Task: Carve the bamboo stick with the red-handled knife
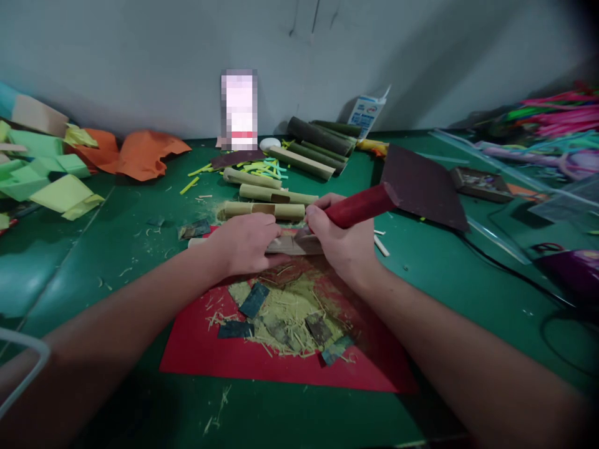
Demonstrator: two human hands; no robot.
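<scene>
My left hand (246, 243) is closed over a pale bamboo piece (292, 244) that lies across the top of a red sheet (196, 346). My right hand (339, 240) grips the red handle of a cleaver (421, 187), whose broad dark blade points up and to the right. The right fingers also press on the bamboo piece's right end. Below the hands the red sheet carries a heap of yellowish shavings (285, 315) and several dark peeled bits of bark.
Cut bamboo tubes (264, 210) lie just beyond the hands, with darker green ones (318, 137) near the wall. Orange and green paper (135, 153) is piled at left. A small carton (367, 112), a framed picture (480, 184), cables and colourful strips sit at right on the green table (93, 249).
</scene>
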